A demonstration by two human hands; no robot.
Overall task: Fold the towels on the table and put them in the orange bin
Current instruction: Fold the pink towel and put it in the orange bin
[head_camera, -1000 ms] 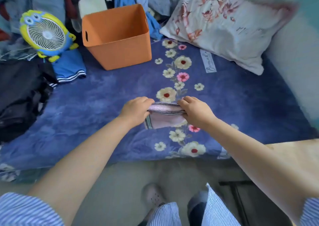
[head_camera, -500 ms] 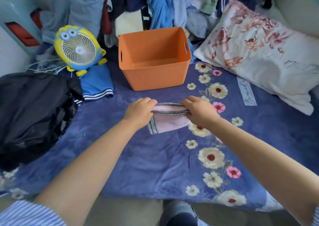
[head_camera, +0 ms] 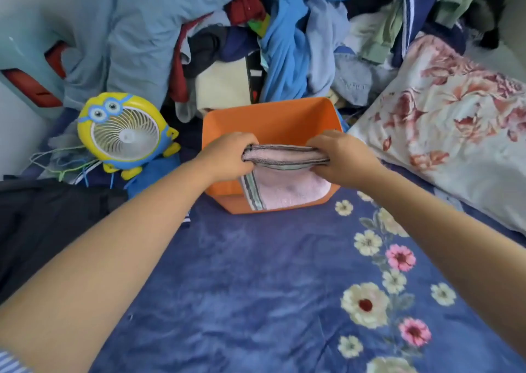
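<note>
A folded pink towel [head_camera: 287, 190] with grey striped edges hangs between my two hands. My left hand [head_camera: 227, 156] grips its left top corner and my right hand [head_camera: 341, 156] grips its right top corner. The towel is held over the near rim of the orange bin [head_camera: 270, 116], and its lower part drapes in front of the bin's near wall. The bin stands on the blue floral blanket [head_camera: 242, 273]. What lies on the bin's floor is hidden by the towel and my hands.
A yellow and blue cartoon fan [head_camera: 125, 136] stands left of the bin. A floral pillow [head_camera: 449, 133] lies to the right. A heap of clothes [head_camera: 284, 45] rises behind the bin. Dark clothing [head_camera: 48, 224] lies at the left.
Both hands have carried the folded towel forward from the blanket to over the orange bin. The view has moved closer to the bin.
</note>
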